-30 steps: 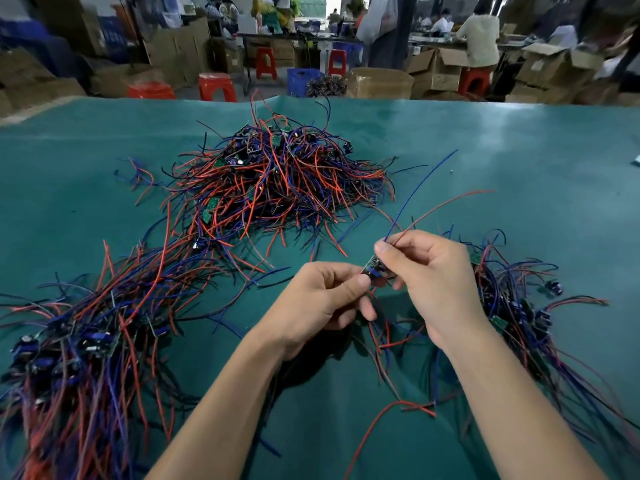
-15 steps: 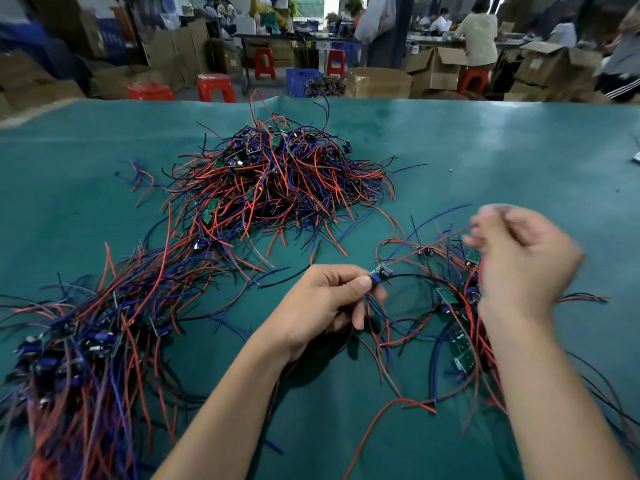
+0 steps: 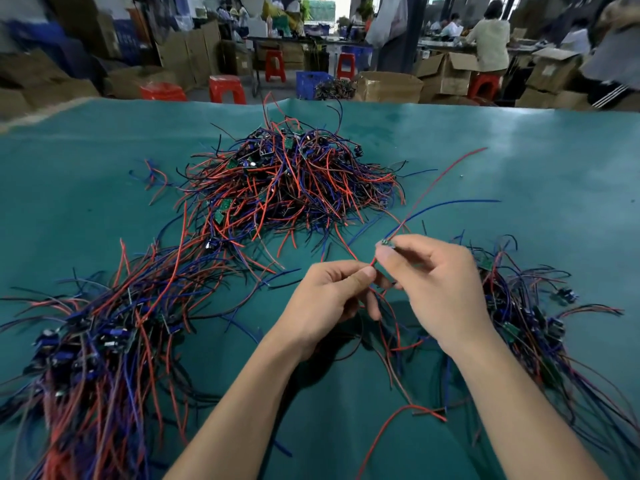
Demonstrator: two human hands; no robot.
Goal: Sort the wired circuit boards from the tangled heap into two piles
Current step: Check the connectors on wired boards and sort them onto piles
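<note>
A tangled heap (image 3: 287, 188) of red and blue wired circuit boards lies mid-table on the green mat (image 3: 519, 161). One sorted pile (image 3: 90, 344) spreads at the lower left, another pile (image 3: 526, 317) at the right behind my right wrist. My right hand (image 3: 436, 282) pinches a small green circuit board (image 3: 386, 243) between thumb and forefinger; its red and blue wires rise up to the right. My left hand (image 3: 329, 299) pinches a red wire (image 3: 370, 266) just below that board. More loose wires hang under both hands.
Loose red and blue wires (image 3: 405, 410) trail across the mat near my forearms. Beyond the table's far edge stand cardboard boxes (image 3: 388, 86), red stools (image 3: 227, 88), a blue crate (image 3: 311, 83) and seated people (image 3: 491, 39).
My right hand swung out to the right pile and came back to the centre, now pinching a board. My left hand stayed put, holding wire throughout.
</note>
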